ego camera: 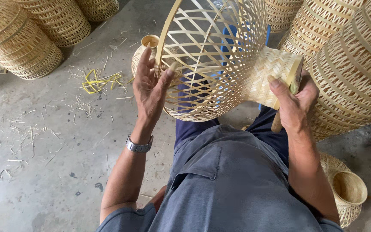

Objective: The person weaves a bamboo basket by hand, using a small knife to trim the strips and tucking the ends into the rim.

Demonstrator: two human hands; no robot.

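Your left hand (149, 88) lies open against the wide rim of the basket (213, 56), held above your lap. Your right hand (295, 101) grips its tightly woven narrow end and a wooden-handled tool (277, 122).

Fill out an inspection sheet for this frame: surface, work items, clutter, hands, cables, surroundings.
Surface: grey concrete floor, stained.
Work items: open-weave bamboo basket held over the lap; its tightly woven neck points right.
Clutter: bamboo slivers and yellow strips on the floor.
Hands: left hand open against the basket's wide rim; right hand grips the neck, with a wooden handle below it.
Cables: nothing seen.
Surroundings: stacked finished baskets left and right; a small one near the right elbow.
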